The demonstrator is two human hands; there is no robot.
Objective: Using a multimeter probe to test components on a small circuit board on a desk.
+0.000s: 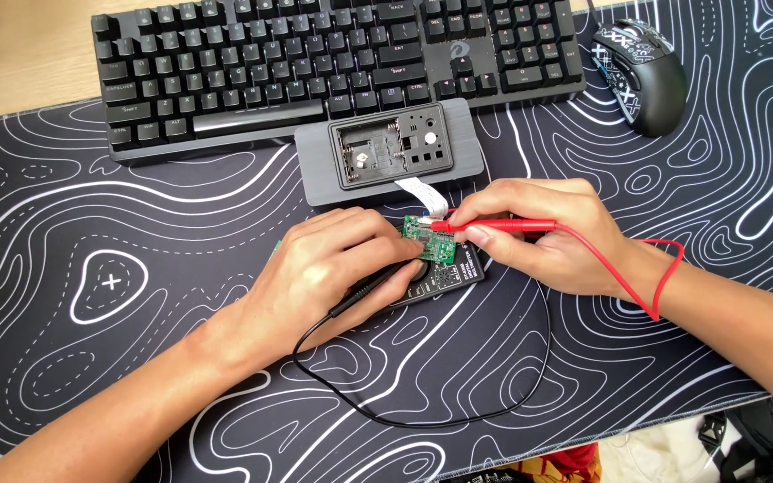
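Observation:
My left hand (pixel 328 264) grips a black test probe (pixel 378 282) whose black lead loops down over the mat. My right hand (pixel 539 233) pinches a red test probe (pixel 498 225), its tip on a small green circuit board (pixel 428 237). The board lies on top of a black multimeter (pixel 454 277), which my left hand partly hides. A white ribbon cable (pixel 422 194) runs from the board up to an opened grey device (pixel 391 152) with an exposed inner compartment. A red lead (pixel 659 277) curls past my right wrist.
A black keyboard (pixel 315 54) lies along the back and a patterned black mouse (pixel 641 76) sits at the back right. Everything rests on a black desk mat (pixel 91 268) with white contour lines. A black bag (pixel 771 443) shows at the bottom right.

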